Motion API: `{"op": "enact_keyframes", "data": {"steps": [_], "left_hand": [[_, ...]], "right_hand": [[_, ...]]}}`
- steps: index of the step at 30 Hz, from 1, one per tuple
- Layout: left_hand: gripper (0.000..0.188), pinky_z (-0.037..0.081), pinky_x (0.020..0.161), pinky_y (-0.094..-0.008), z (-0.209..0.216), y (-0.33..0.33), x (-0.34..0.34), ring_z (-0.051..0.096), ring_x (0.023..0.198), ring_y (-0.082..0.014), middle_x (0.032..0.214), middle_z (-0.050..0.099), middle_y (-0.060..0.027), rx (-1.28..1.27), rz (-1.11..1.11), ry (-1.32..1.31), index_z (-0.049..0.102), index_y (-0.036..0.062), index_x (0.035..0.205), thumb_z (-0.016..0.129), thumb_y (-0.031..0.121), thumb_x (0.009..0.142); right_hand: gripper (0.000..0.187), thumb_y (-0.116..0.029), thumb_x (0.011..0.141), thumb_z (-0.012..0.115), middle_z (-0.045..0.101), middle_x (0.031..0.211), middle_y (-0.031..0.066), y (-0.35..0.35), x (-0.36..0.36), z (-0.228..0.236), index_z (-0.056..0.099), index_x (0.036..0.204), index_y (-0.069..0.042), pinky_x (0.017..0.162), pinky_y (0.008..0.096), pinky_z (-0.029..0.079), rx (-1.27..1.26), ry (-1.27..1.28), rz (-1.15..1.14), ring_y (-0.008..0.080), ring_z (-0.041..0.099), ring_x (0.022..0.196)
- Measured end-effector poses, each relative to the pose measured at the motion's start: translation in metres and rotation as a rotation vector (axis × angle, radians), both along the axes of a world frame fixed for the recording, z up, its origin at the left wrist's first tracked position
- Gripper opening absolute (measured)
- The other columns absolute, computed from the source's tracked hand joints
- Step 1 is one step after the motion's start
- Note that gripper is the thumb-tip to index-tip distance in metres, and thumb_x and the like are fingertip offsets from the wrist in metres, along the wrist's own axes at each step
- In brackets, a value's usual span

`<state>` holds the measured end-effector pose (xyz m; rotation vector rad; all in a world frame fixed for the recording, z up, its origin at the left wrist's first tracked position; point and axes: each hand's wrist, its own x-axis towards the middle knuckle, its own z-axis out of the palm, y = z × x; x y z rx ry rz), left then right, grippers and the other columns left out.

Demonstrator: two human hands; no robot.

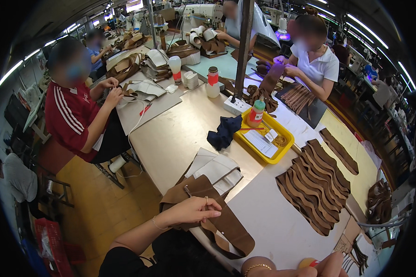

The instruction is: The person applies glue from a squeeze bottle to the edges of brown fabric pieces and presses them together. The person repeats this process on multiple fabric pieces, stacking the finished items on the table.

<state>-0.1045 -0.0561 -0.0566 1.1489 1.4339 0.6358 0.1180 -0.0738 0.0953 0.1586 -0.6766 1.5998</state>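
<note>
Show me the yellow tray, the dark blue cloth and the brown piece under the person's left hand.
yellow tray [285, 138]: head view, its bare right rim.
dark blue cloth [224, 132]: head view, middle of the crumpled heap.
brown piece [231, 228]: head view, its lower half.
left hand [194, 211]: head view, back of the hand.

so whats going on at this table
A person at a long worktable presses the left hand on a brown leather piece at the near edge. The right hand, at the bottom of the view, holds a small yellow and red thing I cannot identify. A fan of brown strips lies to the right, and a yellow tray sits behind. Other workers handle similar pieces across the table.
</note>
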Motion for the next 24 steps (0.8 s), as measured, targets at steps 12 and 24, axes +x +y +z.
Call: {"op": "enact_keyframes", "data": {"steps": [12, 24], "left_hand": [[0.039, 0.045, 0.056, -0.0221, 0.003, -0.002, -0.002, 0.058, 0.064, -0.0090, 0.081, 0.061, -0.0043, -0.019, 0.018, -0.017, 0.058, 0.0006, 0.110, 0.059, 0.032, 0.088], [0.040, 0.046, 0.057, -0.0225, -0.003, -0.001, -0.005, 0.059, 0.063, -0.0098, 0.083, 0.062, -0.0053, 0.001, 0.015, -0.008, 0.058, -0.0003, 0.110, 0.059, 0.033, 0.088]], "right_hand": [[0.027, -0.014, 0.084, 0.063, 0.035, 0.084, 0.0007, 0.007, -0.003, 0.012, 0.050, 0.108, -0.011, 0.034, 0.0201, 0.041, -0.001, -0.203, -0.074, 0.0114, 0.033, 0.054], [0.026, -0.011, 0.083, 0.063, 0.034, 0.084, 0.0008, 0.011, 0.001, 0.010, 0.049, 0.106, -0.011, 0.034, 0.0231, 0.045, -0.058, -0.206, -0.012, 0.0124, 0.031, 0.055]]}}
